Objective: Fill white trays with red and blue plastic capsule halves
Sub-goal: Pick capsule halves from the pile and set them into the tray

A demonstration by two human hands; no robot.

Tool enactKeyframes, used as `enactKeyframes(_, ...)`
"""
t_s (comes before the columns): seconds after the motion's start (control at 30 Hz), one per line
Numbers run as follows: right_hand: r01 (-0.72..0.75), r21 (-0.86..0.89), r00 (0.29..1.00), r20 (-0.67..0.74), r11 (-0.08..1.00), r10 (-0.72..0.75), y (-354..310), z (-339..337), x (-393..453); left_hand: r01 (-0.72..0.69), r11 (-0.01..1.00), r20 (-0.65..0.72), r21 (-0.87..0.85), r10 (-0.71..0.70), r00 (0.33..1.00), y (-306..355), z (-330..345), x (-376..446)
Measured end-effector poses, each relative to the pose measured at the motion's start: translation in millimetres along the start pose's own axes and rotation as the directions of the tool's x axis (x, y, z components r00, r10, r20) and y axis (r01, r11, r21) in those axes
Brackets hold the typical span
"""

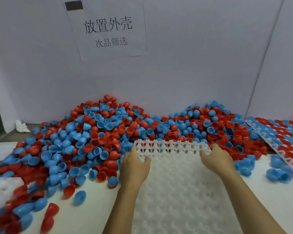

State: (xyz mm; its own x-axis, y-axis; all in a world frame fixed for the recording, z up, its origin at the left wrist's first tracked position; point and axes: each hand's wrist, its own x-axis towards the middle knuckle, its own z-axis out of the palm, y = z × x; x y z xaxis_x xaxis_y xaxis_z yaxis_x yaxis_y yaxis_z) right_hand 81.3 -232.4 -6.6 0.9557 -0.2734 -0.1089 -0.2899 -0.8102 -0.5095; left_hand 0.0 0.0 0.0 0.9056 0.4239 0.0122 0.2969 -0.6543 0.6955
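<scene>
A white tray (176,179) with many empty cups lies in front of me, its far edge pushed against a big heap of red and blue capsule halves (108,132). My left hand (134,164) grips the tray's left side near the far corner, fingers curled over the edge. On the right side near the far corner, my right hand (216,160) holds it the same way. A second white tray (267,141), filled with red and blue halves, leans at the right.
A white wall with a paper sign (108,31) stands behind the heap. Loose halves (281,174) lie on the white table at the right and across the left front. Another white tray's corner (2,188) shows at the left edge. A crumpled white cloth (22,127) sits far left.
</scene>
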Motion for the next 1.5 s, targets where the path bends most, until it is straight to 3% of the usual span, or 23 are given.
enactKeyframes(0.1, -0.019, 0.009, 0.999, -0.033, 1.0, 0.019, 1, 14, 1, 0.044, 0.992, -0.069, 0.122, -0.035, 0.997, -13, 13, 6)
enactKeyframes(0.17, -0.026, 0.008, 0.999, -0.026, 1.0, 0.026, 7, 20, 2, 0.043, 0.993, -0.071, 0.105, -0.036, 0.997, -18, 16, 7)
enactKeyframes(0.3, -0.046, -0.091, 0.999, 0.002, 0.995, 0.046, 14, 4, 13, 0.018, 0.998, -0.026, 0.053, -0.017, 1.0, -19, 18, 16)
enactKeyframes(0.47, -0.053, -0.212, 0.999, -0.005, 0.976, 0.053, 9, -8, 13, -0.027, 0.978, 0.036, 0.208, 0.02, 0.999, -13, 22, 15)
enactKeyframes(0.57, 0.116, -0.177, 0.993, -0.004, 0.977, -0.119, -6, -7, 3, -0.016, 0.948, 0.018, 0.318, 0.011, 1.0, -15, 17, 16)
enactKeyframes(0.63, 0.3, -0.132, 0.952, 0.1, 0.945, -0.289, -18, 3, -5, 0.002, 0.936, 0.012, 0.352, -0.007, 1.0, -18, 12, 19)
enactKeyframes(0.7, 0.39, -0.168, 0.912, 0.203, 0.905, -0.356, -26, 20, -9, -0.006, 0.932, 0.003, 0.362, 0.005, 1.0, -18, 9, 22)
enactKeyframes(0.83, 0.376, -0.208, 0.919, 0.211, 0.903, -0.334, -28, 39, -8, -0.193, 0.93, 0.001, 0.314, 0.203, 0.979, -1, 6, 35)
enactKeyframes(0.93, 0.376, -0.195, 0.923, 0.161, 0.906, -0.348, -27, 40, -7, -0.354, 0.91, 0.091, 0.217, 0.343, 0.935, 25, 8, 61)
enactKeyframes(1.1, 0.385, -0.199, 0.92, 0.155, 0.901, -0.359, -28, 40, -8, -0.517, 0.737, 0.198, 0.435, 0.482, 0.853, 64, 23, 127)
enactKeyframes(1.23, 0.378, -0.212, 0.924, 0.15, 0.901, -0.352, -28, 41, -7, -0.432, 0.635, 0.2, 0.641, 0.404, 0.892, 82, 42, 166)
enactKeyframes(1.33, 0.374, -0.213, 0.925, 0.148, 0.903, -0.349, -28, 43, -7, -0.247, 0.671, 0.211, 0.699, 0.137, 0.968, 84, 54, 183)
enactKeyframes(1.4, 0.37, -0.215, 0.927, 0.143, 0.904, -0.346, -27, 44, -7, -0.162, 0.687, 0.213, 0.709, 0.012, 0.977, 83, 62, 190)
enactKeyframes(1.5, 0.373, -0.21, 0.926, 0.142, 0.904, -0.349, -28, 44, -7, -0.176, 0.705, 0.217, 0.687, 0.032, 0.976, 82, 69, 192)
